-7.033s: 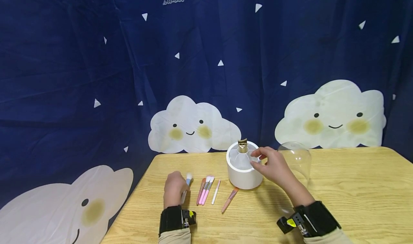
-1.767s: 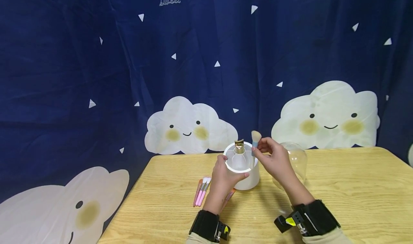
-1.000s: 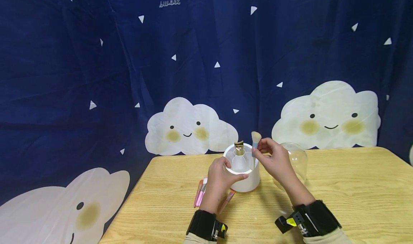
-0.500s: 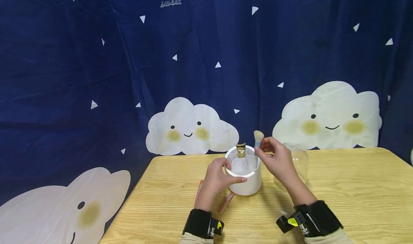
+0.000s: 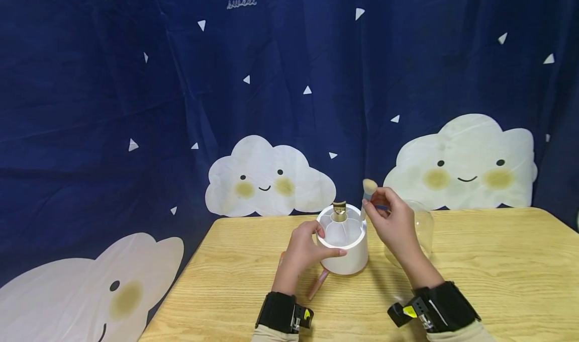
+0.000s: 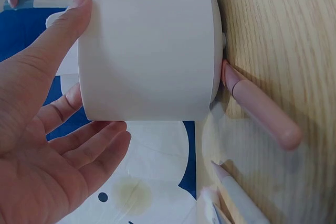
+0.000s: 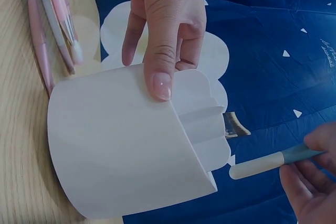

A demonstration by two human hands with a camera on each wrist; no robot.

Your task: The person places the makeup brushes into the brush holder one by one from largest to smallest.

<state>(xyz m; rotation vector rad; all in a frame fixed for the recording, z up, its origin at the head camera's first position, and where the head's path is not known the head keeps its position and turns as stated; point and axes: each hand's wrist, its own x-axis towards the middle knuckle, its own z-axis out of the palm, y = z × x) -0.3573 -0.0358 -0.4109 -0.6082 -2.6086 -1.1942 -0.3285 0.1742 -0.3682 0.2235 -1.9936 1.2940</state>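
A white round makeup brush holder (image 5: 350, 261) with inner dividers stands on the table, a gold curved metal piece (image 5: 340, 211) rising from its middle. My left hand (image 5: 302, 249) grips its near left rim, thumb outside and some fingertips over the inside. In my right hand (image 5: 394, 225) is a makeup brush (image 5: 369, 186), pinched at its blue upper part with the pale bristles upward. In the right wrist view the tip of its white handle (image 7: 257, 166) is just outside the holder's opening. A pink brush (image 5: 318, 284) lies against the holder's base.
Behind the right hand stands a clear dome (image 5: 424, 226) on the wooden table (image 5: 488, 271). Several more brushes (image 7: 59, 3) lie left of the holder, mostly hidden by my left arm in the head view. A blue cloud-patterned curtain (image 5: 280, 40) hangs behind.
Earlier my left hand was at the brush on the table; later my right hand held it inside the holder. Now the right hand has drawn the brush up and right, and the holder sits slightly nearer.
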